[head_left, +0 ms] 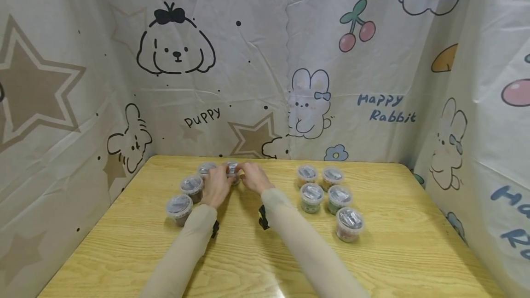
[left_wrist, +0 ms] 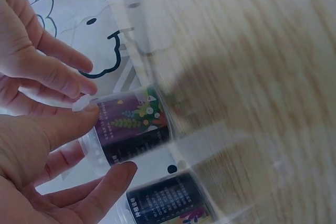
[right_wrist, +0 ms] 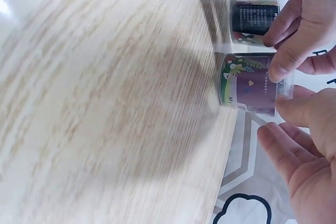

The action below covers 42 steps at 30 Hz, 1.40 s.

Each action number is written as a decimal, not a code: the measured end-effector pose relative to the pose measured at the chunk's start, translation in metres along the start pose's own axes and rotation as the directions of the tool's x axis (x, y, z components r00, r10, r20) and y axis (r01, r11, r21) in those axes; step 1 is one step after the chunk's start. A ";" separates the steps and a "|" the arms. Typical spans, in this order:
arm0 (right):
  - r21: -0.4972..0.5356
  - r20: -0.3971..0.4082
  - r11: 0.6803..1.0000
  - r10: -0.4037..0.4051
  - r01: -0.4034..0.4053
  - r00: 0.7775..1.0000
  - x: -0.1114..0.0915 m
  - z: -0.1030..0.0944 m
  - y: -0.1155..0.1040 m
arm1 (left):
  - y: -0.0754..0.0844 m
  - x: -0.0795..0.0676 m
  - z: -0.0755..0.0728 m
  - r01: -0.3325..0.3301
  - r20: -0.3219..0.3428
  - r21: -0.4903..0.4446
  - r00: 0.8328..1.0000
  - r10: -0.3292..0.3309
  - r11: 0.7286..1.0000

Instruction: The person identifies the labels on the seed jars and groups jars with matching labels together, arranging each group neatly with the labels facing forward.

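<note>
At the back left of the table, both hands are at a small clear plastic tub (head_left: 232, 166) with a lid. Its label is purple and green in the left wrist view, where the tub (left_wrist: 131, 121) stands upright on the wood. My left hand (head_left: 218, 186) grips its side, the thumb near the lid and a fingertip lower down. My right hand (head_left: 255, 178) has its thumb at the lid rim, with another finger behind; its other fingers (right_wrist: 283, 148) stretch out apart from the tub. A neighbouring tub (right_wrist: 254, 19) with a black label stands beside it.
More lidded tubs, such as the front one (head_left: 179, 206), run down the left side in a line. A second group of several tubs (head_left: 312, 197) stands on the right. A printed curtain (head_left: 256, 59) hangs behind the wooden table (head_left: 248, 261) and at both sides.
</note>
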State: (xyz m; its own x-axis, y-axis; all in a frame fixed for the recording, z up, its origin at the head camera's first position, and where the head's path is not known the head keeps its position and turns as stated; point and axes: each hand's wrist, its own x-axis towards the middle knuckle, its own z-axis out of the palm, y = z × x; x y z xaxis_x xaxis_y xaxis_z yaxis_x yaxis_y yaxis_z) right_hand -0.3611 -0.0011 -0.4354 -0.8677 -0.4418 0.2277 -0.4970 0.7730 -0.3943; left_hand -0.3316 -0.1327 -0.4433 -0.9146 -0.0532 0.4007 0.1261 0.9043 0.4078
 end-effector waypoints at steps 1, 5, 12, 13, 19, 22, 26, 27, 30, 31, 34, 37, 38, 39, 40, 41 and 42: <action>0.011 -0.004 1.000 0.000 0.000 1.000 0.000 0.000 0.000 | 0.000 0.000 0.001 -0.009 -0.006 0.002 1.000 0.009 1.000; 0.036 -0.032 0.999 -0.018 0.019 0.999 -0.001 0.002 0.003 | 0.001 -0.002 0.002 -0.036 -0.012 0.000 0.999 0.036 0.999; 0.047 -0.064 0.995 -0.081 0.084 0.995 -0.004 -0.001 0.009 | 0.004 -0.002 0.001 -0.087 -0.003 -0.004 0.996 0.087 0.996; 0.063 -0.065 0.994 -0.087 0.091 0.994 -0.004 -0.002 0.010 | 0.005 -0.002 0.000 -0.102 -0.005 -0.012 0.995 0.102 0.995; 0.236 -0.069 0.970 -0.038 0.053 0.997 -0.010 -0.010 0.018 | 0.006 -0.001 -0.003 -0.207 -0.032 -0.063 0.978 0.206 0.976; 0.320 -0.067 0.947 -0.004 0.025 0.998 -0.014 -0.016 0.021 | 0.007 0.000 -0.003 -0.269 -0.055 -0.095 0.963 0.264 0.959; 0.377 -0.063 0.926 -0.003 0.027 0.998 -0.020 -0.023 0.024 | 0.008 0.001 -0.002 -0.352 -0.110 -0.164 0.935 0.337 0.922; 0.378 -0.061 0.925 -0.007 0.029 0.998 -0.022 -0.025 0.025 | 0.008 0.001 -0.002 -0.369 -0.122 -0.188 0.928 0.352 0.910; 0.370 -0.059 0.928 -0.016 0.037 0.998 -0.025 -0.030 0.029 | 0.008 0.001 -0.002 -0.409 -0.145 -0.240 0.912 0.384 0.880; 0.370 -0.058 0.928 -0.021 0.041 0.998 -0.027 -0.032 0.030 | 0.008 0.001 -0.002 -0.417 -0.149 -0.250 0.908 0.391 0.874; 0.374 -0.059 0.925 -0.050 0.068 0.997 -0.031 -0.038 0.034 | 0.008 0.001 -0.003 -0.428 -0.153 -0.278 0.904 0.400 0.860; 0.365 -0.060 0.928 -0.053 0.072 0.997 -0.036 -0.044 0.036 | 0.010 0.002 -0.007 -0.414 -0.144 -0.332 0.910 0.388 0.847; 0.365 -0.061 0.928 -0.050 0.069 0.997 -0.038 -0.046 0.037 | 0.011 0.002 -0.008 -0.404 -0.136 -0.359 0.915 0.381 0.842; 0.366 -0.063 0.929 -0.043 0.063 0.997 -0.039 -0.048 0.038 | 0.013 0.002 -0.009 -0.387 -0.123 -0.384 0.921 0.369 0.838; 0.366 -0.063 0.929 -0.032 0.053 0.997 -0.040 -0.049 0.039 | 0.014 0.002 -0.010 -0.372 -0.112 -0.410 0.927 0.359 0.833; 0.370 -0.065 0.928 -0.023 0.046 0.998 -0.041 -0.050 0.040 | 0.015 0.002 -0.011 -0.354 -0.099 -0.433 0.933 0.347 0.829; 0.375 -0.067 0.926 -0.014 0.038 0.998 -0.042 -0.051 0.040 | 0.016 0.002 -0.011 -0.336 -0.088 -0.456 0.938 0.334 0.824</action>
State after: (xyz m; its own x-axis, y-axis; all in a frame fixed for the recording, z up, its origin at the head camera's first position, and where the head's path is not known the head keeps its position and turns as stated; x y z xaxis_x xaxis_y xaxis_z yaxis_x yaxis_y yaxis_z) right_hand -0.3449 0.0719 -0.4152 -0.8586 -0.4212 0.2924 -0.4942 0.5282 -0.6905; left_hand -0.3274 -0.1232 -0.4267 -0.7826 0.2150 0.5843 0.5862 0.5704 0.5753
